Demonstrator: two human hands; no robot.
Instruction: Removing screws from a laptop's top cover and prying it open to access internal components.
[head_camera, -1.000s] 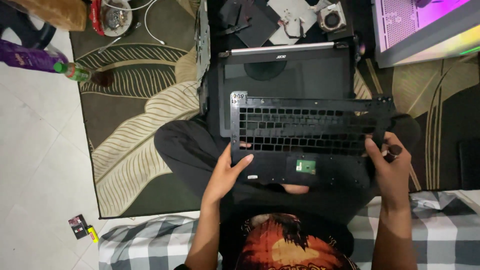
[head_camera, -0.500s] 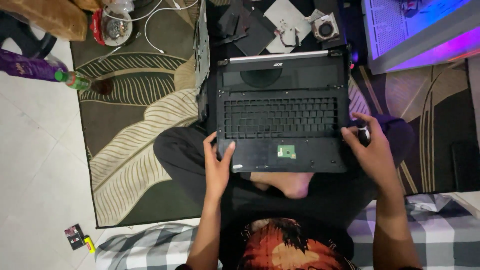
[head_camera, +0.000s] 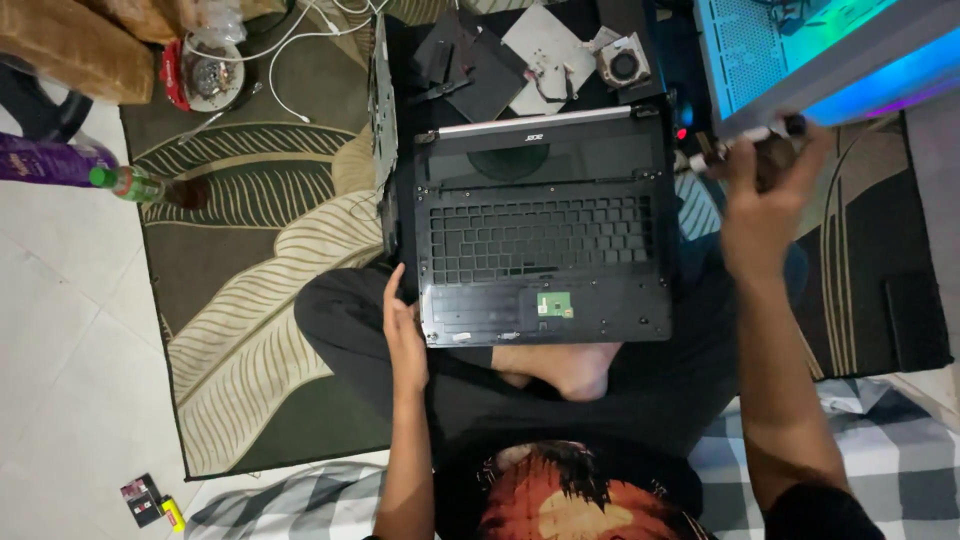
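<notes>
Seated cross-legged on a leaf-patterned rug (head_camera: 250, 290), with an opened laptop (head_camera: 545, 250) resting across the lap and foot, centre of the scene. Keyboard out: bare lattice of key openings, a small green board (head_camera: 553, 305) showing in the palm-rest area near the front edge. Left hand (head_camera: 405, 335) laid against the laptop's near left corner, fingers straight and loose along the edge, steadying rather than clamping; thumb side hidden, so cannot tell whether anything is pinched. Right hand (head_camera: 765, 200) raised off to the right, well clear of the laptop, fingers clenched around a slim tool (head_camera: 740, 140), likely a screwdriver, held roughly level with its tip pointing left. Far side: loose covers and a small fan (head_camera: 625, 65) beyond the hinge, a lit computer case (head_camera: 800, 50) at far right, a red-rimmed dish of small parts (head_camera: 205, 75) and a white cable (head_camera: 290, 40) at far left, a green-capped bottle (head_camera: 130, 183) at the rug's left edge. Judged as mid-disassembly, between fasteners, tool in transit. Next contact would call for bringing the tip down square onto a screw head on the frame while keeping the left corner braced so the shell cannot slide off the knee.
</notes>
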